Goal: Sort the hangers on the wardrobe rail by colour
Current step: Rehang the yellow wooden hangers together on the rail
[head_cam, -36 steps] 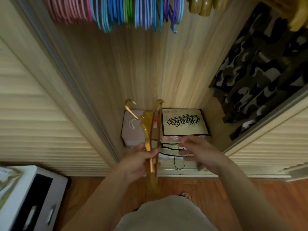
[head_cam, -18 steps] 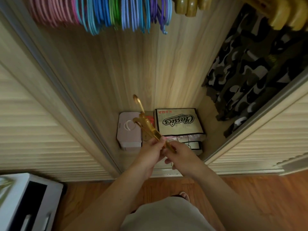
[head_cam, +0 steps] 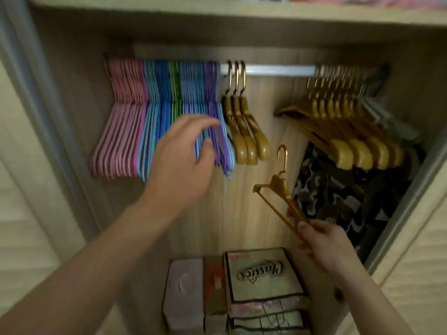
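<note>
Rail: bare at middle, loaded at both ends.
Plastic hangers: grouped pink, blue, green, purple at left; looks sorted.
Wooden hangers: three beside plastics, larger batch far right; split, merge outstanding.
Left hand: fingers loosely spread, empty, at purple hangers.
Right hand: pinches one wooden hanger, off rail, unhung.

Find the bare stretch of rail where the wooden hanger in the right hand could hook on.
Bare rail runs between three wooden hangers and the big wooden bunch. Left is packed with coloured hangers; the left hand reaches there.
</note>
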{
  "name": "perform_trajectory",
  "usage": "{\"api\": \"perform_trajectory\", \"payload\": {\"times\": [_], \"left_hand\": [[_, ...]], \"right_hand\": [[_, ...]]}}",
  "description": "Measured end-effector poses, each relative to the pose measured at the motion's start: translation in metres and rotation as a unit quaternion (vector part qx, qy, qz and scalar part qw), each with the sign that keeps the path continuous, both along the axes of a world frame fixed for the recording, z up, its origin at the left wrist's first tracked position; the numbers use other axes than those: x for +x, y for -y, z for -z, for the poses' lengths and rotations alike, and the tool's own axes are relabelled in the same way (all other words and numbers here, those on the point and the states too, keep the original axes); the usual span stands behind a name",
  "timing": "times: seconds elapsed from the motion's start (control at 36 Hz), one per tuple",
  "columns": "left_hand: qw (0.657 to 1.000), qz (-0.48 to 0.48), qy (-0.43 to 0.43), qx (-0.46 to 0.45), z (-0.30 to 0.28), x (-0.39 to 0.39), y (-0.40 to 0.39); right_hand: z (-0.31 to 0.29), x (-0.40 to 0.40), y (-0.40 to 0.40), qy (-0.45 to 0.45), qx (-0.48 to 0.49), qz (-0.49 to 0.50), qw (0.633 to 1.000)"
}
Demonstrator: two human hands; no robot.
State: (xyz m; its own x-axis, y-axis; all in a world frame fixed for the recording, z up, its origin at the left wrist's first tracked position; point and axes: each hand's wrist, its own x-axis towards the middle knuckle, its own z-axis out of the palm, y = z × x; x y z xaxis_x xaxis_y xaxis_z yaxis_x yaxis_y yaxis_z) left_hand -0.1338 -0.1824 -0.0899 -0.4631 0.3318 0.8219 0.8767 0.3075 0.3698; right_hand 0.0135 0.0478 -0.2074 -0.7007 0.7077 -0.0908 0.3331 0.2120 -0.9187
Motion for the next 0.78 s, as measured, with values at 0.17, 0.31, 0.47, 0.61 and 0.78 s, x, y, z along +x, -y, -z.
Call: {"api": "perform_trajectory", "payload": {"times": [0.17,0.31,0.47,0.61,0.78], "left_hand": [[0.952,-0.182,-0.232,-0.083,-0.111,-0.040,-0.006],[0.937,-0.227,-0.220,-0.150,-0.140,-0.063,-0.014],[0.937,-0.214,-0.238,-0.143,-0.134,-0.072,-0.015],[0.937,-0.210,-0.233,-0.156,-0.136,-0.078,-0.016],[0.937,-0.202,-0.231,-0.168,-0.136,-0.079,-0.014]], "right_hand": [[-0.063,-0.027,-0.010,-0.024,0.002,0.025,0.999],[-0.088,-0.044,-0.011,-0.040,0.024,0.042,0.998],[-0.108,-0.060,-0.008,-0.059,0.035,0.045,0.997],[-0.134,-0.086,-0.012,-0.109,0.062,0.023,0.992],[-0.152,-0.127,-0.023,-0.124,0.084,-0.004,0.989]]}}
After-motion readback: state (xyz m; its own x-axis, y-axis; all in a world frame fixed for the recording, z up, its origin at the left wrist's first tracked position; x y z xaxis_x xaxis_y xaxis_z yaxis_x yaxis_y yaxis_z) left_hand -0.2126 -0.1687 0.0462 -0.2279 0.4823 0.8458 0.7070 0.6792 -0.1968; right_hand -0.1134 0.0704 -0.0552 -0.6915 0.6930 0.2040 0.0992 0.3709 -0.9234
